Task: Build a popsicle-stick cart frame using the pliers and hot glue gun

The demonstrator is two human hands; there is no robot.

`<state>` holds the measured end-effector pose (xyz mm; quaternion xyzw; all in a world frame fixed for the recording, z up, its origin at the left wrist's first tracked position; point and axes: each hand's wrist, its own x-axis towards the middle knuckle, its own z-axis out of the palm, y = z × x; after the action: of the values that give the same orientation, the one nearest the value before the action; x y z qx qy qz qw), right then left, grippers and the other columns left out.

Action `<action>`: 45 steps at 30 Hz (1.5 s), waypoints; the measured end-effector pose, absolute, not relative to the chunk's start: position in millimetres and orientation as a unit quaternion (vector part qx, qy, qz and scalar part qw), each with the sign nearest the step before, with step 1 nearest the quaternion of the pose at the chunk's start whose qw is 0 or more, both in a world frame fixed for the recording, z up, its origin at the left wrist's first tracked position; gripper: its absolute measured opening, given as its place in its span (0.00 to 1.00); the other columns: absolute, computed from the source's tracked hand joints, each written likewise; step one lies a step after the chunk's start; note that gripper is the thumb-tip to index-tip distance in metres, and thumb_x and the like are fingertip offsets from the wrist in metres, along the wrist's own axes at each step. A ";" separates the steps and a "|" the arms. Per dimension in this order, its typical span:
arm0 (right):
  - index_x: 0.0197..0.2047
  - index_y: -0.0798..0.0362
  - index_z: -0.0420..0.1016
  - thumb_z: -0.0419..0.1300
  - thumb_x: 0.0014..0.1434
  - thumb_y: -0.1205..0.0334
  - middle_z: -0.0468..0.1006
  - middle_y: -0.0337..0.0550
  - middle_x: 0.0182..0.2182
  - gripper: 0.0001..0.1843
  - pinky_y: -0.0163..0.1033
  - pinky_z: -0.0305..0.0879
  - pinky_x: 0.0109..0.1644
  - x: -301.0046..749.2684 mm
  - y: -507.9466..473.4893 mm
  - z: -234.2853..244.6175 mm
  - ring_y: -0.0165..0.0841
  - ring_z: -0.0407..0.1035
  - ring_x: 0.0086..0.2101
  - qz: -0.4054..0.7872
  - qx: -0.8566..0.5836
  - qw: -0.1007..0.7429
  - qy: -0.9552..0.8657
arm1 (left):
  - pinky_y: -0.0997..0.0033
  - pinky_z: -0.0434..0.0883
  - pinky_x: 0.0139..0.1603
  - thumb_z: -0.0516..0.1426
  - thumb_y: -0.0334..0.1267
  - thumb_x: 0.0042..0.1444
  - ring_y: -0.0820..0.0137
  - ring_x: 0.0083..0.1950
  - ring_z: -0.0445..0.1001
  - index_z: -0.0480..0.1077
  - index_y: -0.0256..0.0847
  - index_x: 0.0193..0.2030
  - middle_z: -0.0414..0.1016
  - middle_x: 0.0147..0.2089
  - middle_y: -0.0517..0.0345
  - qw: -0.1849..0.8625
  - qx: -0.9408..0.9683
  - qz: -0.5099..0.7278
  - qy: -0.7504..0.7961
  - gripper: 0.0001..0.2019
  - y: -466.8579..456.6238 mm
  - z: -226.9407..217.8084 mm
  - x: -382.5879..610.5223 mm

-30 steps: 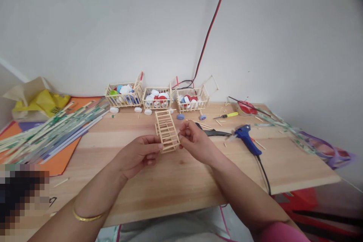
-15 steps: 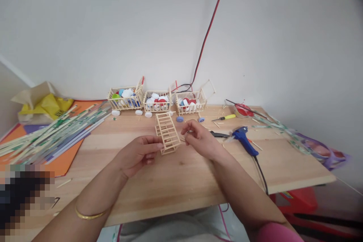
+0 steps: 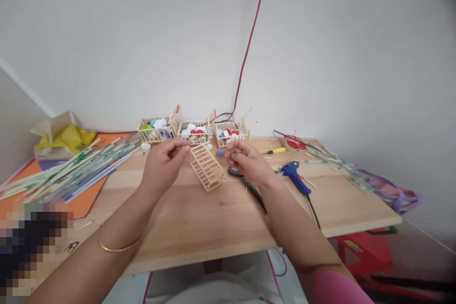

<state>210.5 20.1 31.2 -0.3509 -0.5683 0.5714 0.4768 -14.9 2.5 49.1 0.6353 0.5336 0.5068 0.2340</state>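
A small open frame of thin wooden sticks [image 3: 207, 167], built like a little cage, lies tilted on the table between my hands. My left hand [image 3: 164, 164] is at its upper left corner, thumb and forefinger pinched together; whether they grip the frame or something thin cannot be made out. To the right of the frame, my right hand [image 3: 245, 161] hovers with curled fingers, thumb against forefinger. Anything in that pinch is too small to see. A black-handled tool [image 3: 254, 194] lies partly hidden beneath the right hand and wrist.
Along the wall stand three stick carts filled with bottle caps: left [image 3: 156, 128], middle [image 3: 194, 132] and right [image 3: 233, 133]. Rightward lie a blue glue gun [image 3: 294, 173], a yellow-handled tool [image 3: 278, 151] and a red bowl [image 3: 294, 142]. Wooden sticks [image 3: 78, 166] are heaped at left.
My left hand has moved up from the frame's lower left side to its upper corner. The frame has turned slightly, and my right hand has risen a little. The view has shifted.
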 end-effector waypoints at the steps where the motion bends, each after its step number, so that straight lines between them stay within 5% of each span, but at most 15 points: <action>1: 0.36 0.52 0.68 0.56 0.50 0.68 0.70 0.34 0.29 0.09 0.32 0.52 0.29 209.1 19.3 37.3 0.23 0.58 0.24 0.578 -0.348 0.477 -0.564 | 0.71 0.65 0.36 0.58 0.40 0.52 0.70 0.34 0.70 0.75 0.40 0.37 0.75 0.34 0.57 0.220 0.673 0.486 0.512 0.08 2.9 60.2 -10.2; 6: 0.37 0.53 0.72 0.58 0.48 0.68 0.68 0.34 0.28 0.10 0.31 0.53 0.30 196.9 14.0 66.4 0.23 0.59 0.25 0.633 -0.319 0.458 -0.536 | 0.71 0.67 0.36 0.57 0.37 0.54 0.71 0.34 0.70 0.74 0.41 0.42 0.74 0.35 0.56 0.143 0.791 0.451 0.388 0.09 5.8 93.8 14.3; 12: 0.38 0.54 0.75 0.58 0.48 0.69 0.69 0.38 0.34 0.12 0.31 0.55 0.30 190.6 19.8 79.9 0.23 0.59 0.27 0.693 -0.268 0.405 -0.533 | 0.70 0.65 0.39 0.50 0.32 0.60 0.69 0.36 0.69 0.71 0.39 0.32 0.71 0.34 0.54 0.002 0.828 0.446 0.339 0.09 19.9 91.4 17.6; 20: 0.44 0.54 0.74 0.57 0.49 0.69 0.66 0.37 0.30 0.17 0.31 0.51 0.26 207.1 27.9 97.1 0.23 0.55 0.23 0.713 -0.286 0.409 -0.493 | 0.69 0.61 0.36 0.48 0.37 0.60 0.67 0.33 0.66 0.62 0.42 0.28 0.67 0.29 0.57 0.054 0.785 0.450 0.423 0.09 32.9 90.8 12.6; 30: 0.42 0.50 0.69 0.55 0.55 0.64 0.56 0.31 0.24 0.10 0.29 0.48 0.23 216.1 28.5 105.4 0.22 0.48 0.20 0.786 -0.225 0.398 -0.415 | 0.71 0.58 0.28 0.49 0.41 0.61 0.73 0.23 0.61 0.59 0.41 0.19 0.62 0.19 0.63 0.236 0.729 0.487 0.419 0.18 10.6 89.1 30.5; 36: 0.41 0.50 0.68 0.54 0.56 0.62 0.63 0.33 0.26 0.09 0.31 0.57 0.29 210.4 24.5 103.2 0.24 0.58 0.24 0.761 -0.233 0.430 -0.427 | 0.73 0.65 0.28 0.54 0.45 0.57 0.74 0.23 0.65 0.64 0.40 0.28 0.64 0.20 0.65 0.475 0.602 0.508 0.392 0.12 10.4 85.1 40.5; 41: 0.41 0.52 0.68 0.53 0.59 0.58 0.70 0.38 0.29 0.09 0.34 0.63 0.34 208.7 22.0 101.9 0.28 0.67 0.30 0.690 -0.261 0.482 -0.472 | 0.72 0.66 0.24 0.55 0.50 0.55 0.72 0.24 0.69 0.64 0.40 0.32 0.70 0.25 0.59 0.664 0.531 0.389 0.354 0.14 10.0 80.9 44.5; 45: 0.41 0.52 0.68 0.54 0.59 0.56 0.72 0.41 0.32 0.11 0.37 0.65 0.38 209.0 21.5 103.7 0.30 0.68 0.33 0.661 -0.282 0.497 -0.486 | 0.77 0.58 0.18 0.57 0.48 0.54 0.80 0.17 0.53 0.61 0.40 0.25 0.57 0.19 0.67 0.713 0.521 0.369 0.291 0.16 3.3 89.8 38.6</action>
<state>209.0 21.5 103.7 -0.2823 -0.4862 0.6612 0.4967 38.6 3.3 89.8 0.5209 0.2910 0.3688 0.7127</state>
